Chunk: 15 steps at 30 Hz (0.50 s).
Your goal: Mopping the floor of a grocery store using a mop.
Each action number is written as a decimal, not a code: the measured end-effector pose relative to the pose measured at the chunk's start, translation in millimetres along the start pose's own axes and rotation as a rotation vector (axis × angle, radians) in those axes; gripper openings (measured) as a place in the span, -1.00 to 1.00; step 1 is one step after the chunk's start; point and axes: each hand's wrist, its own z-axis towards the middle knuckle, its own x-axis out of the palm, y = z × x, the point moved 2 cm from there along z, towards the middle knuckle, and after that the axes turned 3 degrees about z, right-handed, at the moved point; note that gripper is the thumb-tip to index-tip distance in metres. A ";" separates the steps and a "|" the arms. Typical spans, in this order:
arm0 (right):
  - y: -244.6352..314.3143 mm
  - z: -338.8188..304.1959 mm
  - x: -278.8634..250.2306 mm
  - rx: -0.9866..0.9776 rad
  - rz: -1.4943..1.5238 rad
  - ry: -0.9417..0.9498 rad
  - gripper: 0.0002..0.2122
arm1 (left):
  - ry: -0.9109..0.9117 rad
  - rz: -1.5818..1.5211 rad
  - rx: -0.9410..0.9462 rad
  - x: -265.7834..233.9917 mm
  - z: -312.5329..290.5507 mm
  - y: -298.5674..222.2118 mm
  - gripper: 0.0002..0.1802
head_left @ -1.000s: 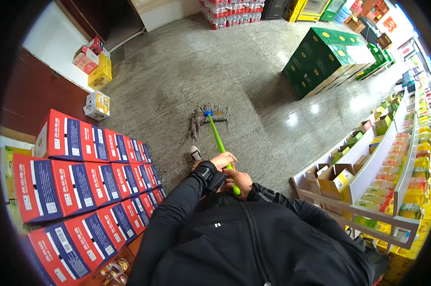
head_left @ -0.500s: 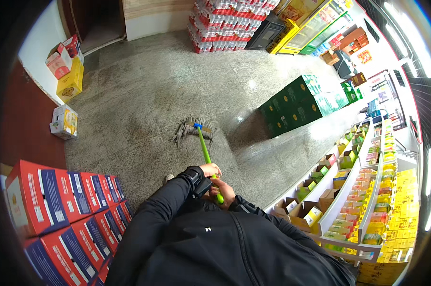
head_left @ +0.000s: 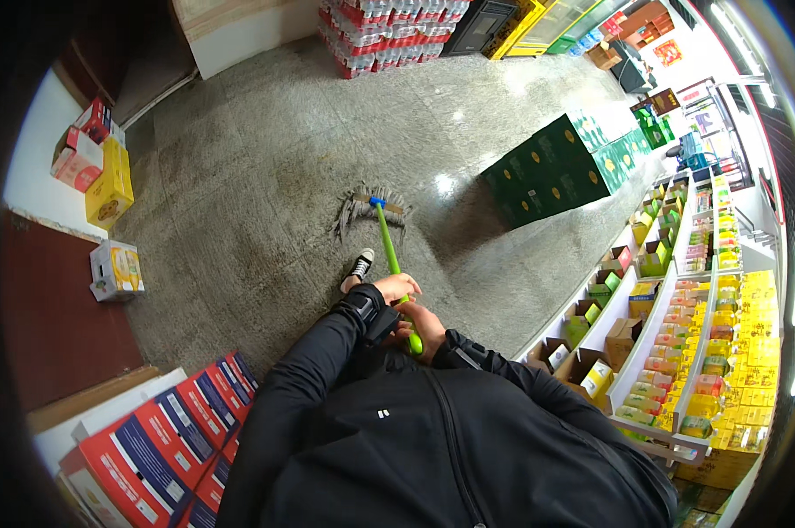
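Both hands are wrapped tight around the green mop handle [head_left: 395, 277]. The left hand [head_left: 395, 287] grips farther down the stick, closer to the mop. The right hand [head_left: 425, 324] holds the top end, close to the black jacket [head_left: 432, 449]. The stick points straight away from the body, down to the stringy mop head [head_left: 373, 209] lying flat on the grey floor [head_left: 265, 150], past a black shoe [head_left: 359, 267].
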 end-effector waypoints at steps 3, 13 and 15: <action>37.2 41.9 18.2 -0.018 -0.037 -0.010 -0.90 | 0.011 0.000 0.010 -38.9 37.1 -21.4 -0.80; 196.0 107.3 88.3 -0.113 0.172 0.026 -0.93 | 0.153 0.219 -0.053 -127.7 142.2 -167.1 -0.76; 221.5 126.7 83.2 -0.146 0.273 0.023 -0.92 | 0.137 0.247 -0.050 -131.1 166.7 -188.6 -0.77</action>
